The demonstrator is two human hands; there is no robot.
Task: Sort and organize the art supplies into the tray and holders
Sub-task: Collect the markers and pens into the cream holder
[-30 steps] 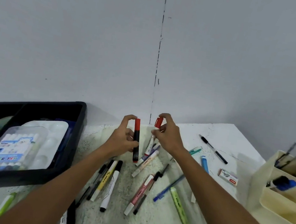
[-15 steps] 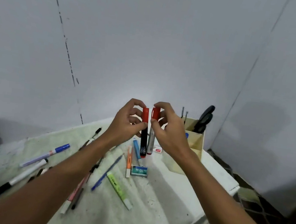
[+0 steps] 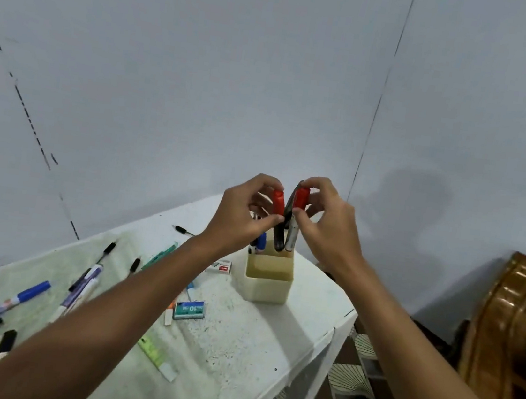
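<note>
left hand (image 3: 239, 216) pinches a red-capped black marker (image 3: 278, 221) near its cap, grip clamped w/ thumb and fingertips. right hand (image 3: 325, 224) pinches a red-capped grey marker (image 3: 294, 223) the same way. both markers are upright, side by side, nearly touching, tips down at the rear slot of the cream holder (image 3: 267, 278); can't tell if the tips are inside yet. a blue-capped pen (image 3: 261, 242) already stands in that holder. front slot looks bare.

risks, as a guess: two markers dropped together may jam at the slot mouth or knock the blue pen. holder sits near the counter (image 3: 235, 346) edge, so a sideways push could tip it off. letting go too high could bounce one out.

other pens, a highlighter (image 3: 156, 354) and a green box (image 3: 189, 310) lie loose on the counter, left of the holder.
</note>
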